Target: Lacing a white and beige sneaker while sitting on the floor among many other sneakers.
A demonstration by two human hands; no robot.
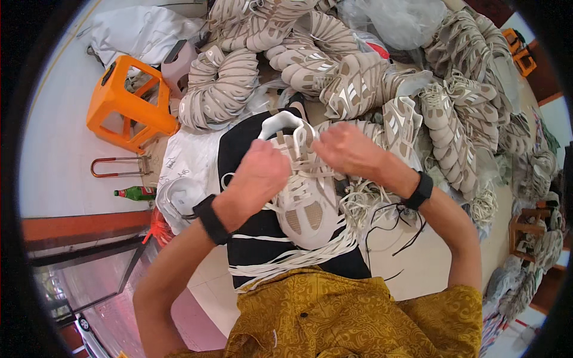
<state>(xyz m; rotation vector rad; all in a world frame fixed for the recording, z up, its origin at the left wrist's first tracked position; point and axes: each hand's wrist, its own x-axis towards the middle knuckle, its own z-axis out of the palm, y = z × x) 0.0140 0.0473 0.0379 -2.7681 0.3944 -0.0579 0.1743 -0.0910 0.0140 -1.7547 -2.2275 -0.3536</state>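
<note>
Your left hand (pixel 262 170) and right hand (pixel 347 147) were curled over the shoe (pixel 307 221) on your lap (pixel 248 222). Whether either grip pinched the laces (pixel 300 194), I couldn't tell.

Pale tile floor (pixel 433 265), pretty bright in here. Orange stool (pixel 101 98) on the left, greyish stool (pixel 180 68) right beside it. The white stretch (pixel 65 161) might be wall, hard to say with the bend; reddish-brown trim (pixel 89 224) edges it, dark-framed glass (pixel 89 271) bottom left.

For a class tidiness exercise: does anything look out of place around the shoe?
Yes: thin black cords trail in loose loops right of the pale shoe, odd beside the tangled white laces.
</note>
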